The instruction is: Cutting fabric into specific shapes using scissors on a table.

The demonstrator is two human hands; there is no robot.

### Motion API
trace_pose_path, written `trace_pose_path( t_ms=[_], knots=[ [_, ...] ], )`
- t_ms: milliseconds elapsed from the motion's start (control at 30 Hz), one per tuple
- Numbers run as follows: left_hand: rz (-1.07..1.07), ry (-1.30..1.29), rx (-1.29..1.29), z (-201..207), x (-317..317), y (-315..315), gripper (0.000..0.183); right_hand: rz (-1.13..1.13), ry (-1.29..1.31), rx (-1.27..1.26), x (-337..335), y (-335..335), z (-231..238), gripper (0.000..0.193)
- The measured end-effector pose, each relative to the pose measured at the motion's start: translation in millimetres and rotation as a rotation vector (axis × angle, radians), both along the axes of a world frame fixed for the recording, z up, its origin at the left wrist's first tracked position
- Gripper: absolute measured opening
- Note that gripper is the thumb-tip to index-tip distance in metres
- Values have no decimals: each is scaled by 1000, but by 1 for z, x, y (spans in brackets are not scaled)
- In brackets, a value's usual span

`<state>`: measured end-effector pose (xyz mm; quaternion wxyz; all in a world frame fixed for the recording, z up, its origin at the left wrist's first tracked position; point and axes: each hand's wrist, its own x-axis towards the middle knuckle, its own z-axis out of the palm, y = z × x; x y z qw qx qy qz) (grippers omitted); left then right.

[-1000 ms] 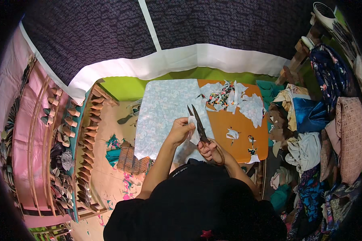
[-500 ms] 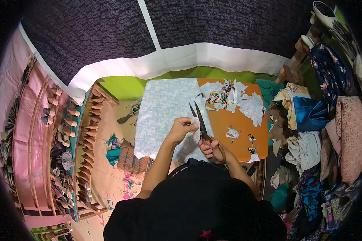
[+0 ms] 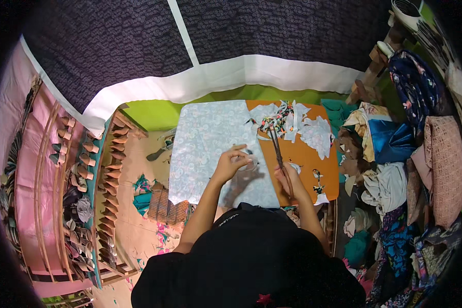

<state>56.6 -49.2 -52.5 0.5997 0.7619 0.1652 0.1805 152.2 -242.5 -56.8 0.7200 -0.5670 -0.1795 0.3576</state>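
My right hand [image 3: 288, 179] grips the handles of large dark scissors [image 3: 276, 149]. Their blades point away from me, toward a heap of fabric scraps, and look closed together. Left of it, my left hand [image 3: 231, 163] hovers above the pale patterned fabric sheet [image 3: 205, 138] with its fingers curled. A small pale fabric piece [image 3: 252, 163] appears at its fingertips, hard to tell from the sheet behind. The sheet covers the left part of the orange tabletop [image 3: 272, 159]. Floral and pale scraps [image 3: 280, 118] lie at the far right of the table, with smaller ones near my right hand.
Racks of shoe-shaped pieces [image 3: 110, 195] stand on the left. Folded and draped fabrics [image 3: 390, 190] are piled along the right. A dark patterned cloth with a white border [image 3: 241, 66] hangs beyond the table. Scraps litter the floor [image 3: 143, 231].
My right hand and the scissors have moved right, away from my left hand. The pale piece, clearly seen in my left fingers before, now shows less. My left hand has shifted only slightly.
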Motion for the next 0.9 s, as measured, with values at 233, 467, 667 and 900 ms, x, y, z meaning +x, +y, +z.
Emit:
trace_pose_path(
  t_ms=[233,467,667,900],
  knots=[
    [-89,86,129,15,9,0,14,23,-318,-236,19,-5,5,41],
    [-298,135,-74,22,17,-13,20,175,-322,-186,35,30,37,34],
    [130,-254,12,2,18,-15,18,229,-267,-178,30,41,47,29],
    [-293,444,-668,-26,-21,-36,65,18,-128,-46,29,50,35,22]
  ],
)
